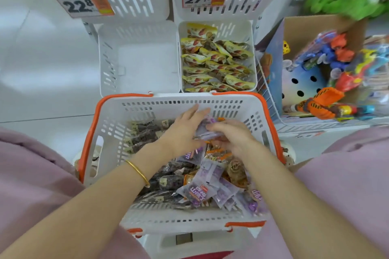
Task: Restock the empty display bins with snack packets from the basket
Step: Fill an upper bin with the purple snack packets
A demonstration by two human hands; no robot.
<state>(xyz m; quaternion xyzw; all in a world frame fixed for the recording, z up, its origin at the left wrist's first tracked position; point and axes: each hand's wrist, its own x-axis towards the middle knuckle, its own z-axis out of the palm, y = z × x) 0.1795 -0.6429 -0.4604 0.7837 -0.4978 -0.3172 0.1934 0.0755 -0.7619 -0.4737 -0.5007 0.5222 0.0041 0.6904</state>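
Both hands in white slotted plastic basket with orange handles [160, 104]. Right hand [234, 137] curls over stack of purple snack packets [207, 127]; left hand [182, 133] presses it, fingers straight. Empty white slotted display bin [109, 59] just beyond, far left.

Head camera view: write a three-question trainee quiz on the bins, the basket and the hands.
1. True or false: the lower-left white slotted plastic bin is full of packets.
2. The small snack packets in the lower-right white slotted plastic bin are mostly: A yellow, B blue, C black.
3. Fill in: inside the white plastic basket with orange handles, the right hand grips a snack-packet bundle coloured ____.
Key: 1 false; 2 A; 3 purple.
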